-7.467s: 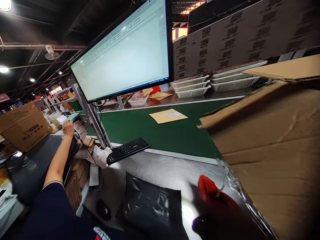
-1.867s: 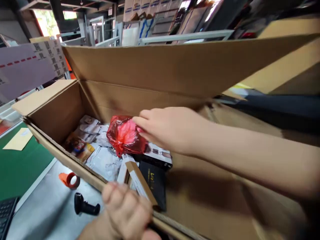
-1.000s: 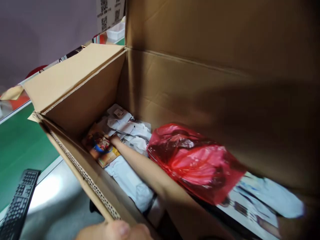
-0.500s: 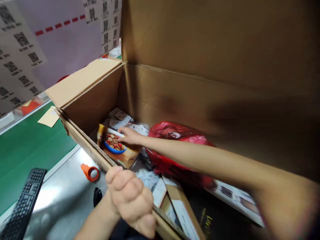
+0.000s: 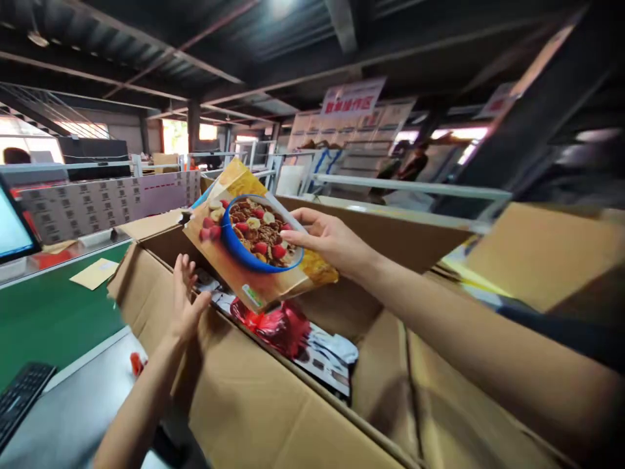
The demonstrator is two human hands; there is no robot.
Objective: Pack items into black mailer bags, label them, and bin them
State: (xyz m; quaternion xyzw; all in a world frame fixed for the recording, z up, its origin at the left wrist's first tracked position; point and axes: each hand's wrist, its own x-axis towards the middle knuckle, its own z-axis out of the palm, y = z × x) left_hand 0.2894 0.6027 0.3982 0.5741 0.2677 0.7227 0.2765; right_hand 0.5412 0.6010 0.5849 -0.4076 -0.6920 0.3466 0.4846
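My right hand [image 5: 325, 238] grips a cereal box [image 5: 215, 251] by its right side, thumb on the front; the box is tilted, with a blue bowl of flakes, berries and banana printed on it. It is held above the large open cardboard box [image 5: 254, 397]. Just left of the cereal box, my left hand [image 5: 188, 296] is raised at the carton's left edge with fingers apart and nothing in them. Inside the carton lie a red plastic bag [image 5: 278, 329] and a white printed package [image 5: 325, 361], partly hidden by the walls.
A green surface [image 5: 63, 312] with a manila envelope [image 5: 94, 273] lies to the left, alongside a black keyboard [image 5: 22, 397] and a monitor [image 5: 14, 225]. An orange object [image 5: 137, 363] rests on the metal table. More cardboard [image 5: 541, 254] stands at right, with white railings [image 5: 415, 185] behind.
The cereal box has been lifted out of the carton in my right hand. My left hand has let go of the carton's edge and opened. The view has tilted upward.
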